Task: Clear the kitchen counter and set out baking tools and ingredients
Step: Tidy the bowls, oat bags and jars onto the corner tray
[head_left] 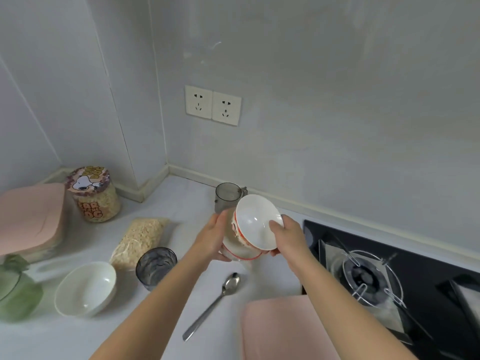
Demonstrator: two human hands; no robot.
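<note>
— Head view, kitchen corner: where, the crockery?

— Aloft over the bench (187, 201), just in front of the grey measuring cup (228, 196). Stack of bowls (255, 224), tilted, clasped in 2 hands: left hand (214, 239) curled round the underside, right hand (289, 239) pinching the top rim, thumb inside.

— Danger?

— Probably a slide: steep tilt, top bowl loose, a drop toward the spoon (222, 294) or glass (155, 266).

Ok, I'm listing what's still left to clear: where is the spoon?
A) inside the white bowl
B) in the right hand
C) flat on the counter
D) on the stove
C: the spoon lies flat on the counter, right of the glass, while the left hand and right hand hold the stacked bowls.
</note>
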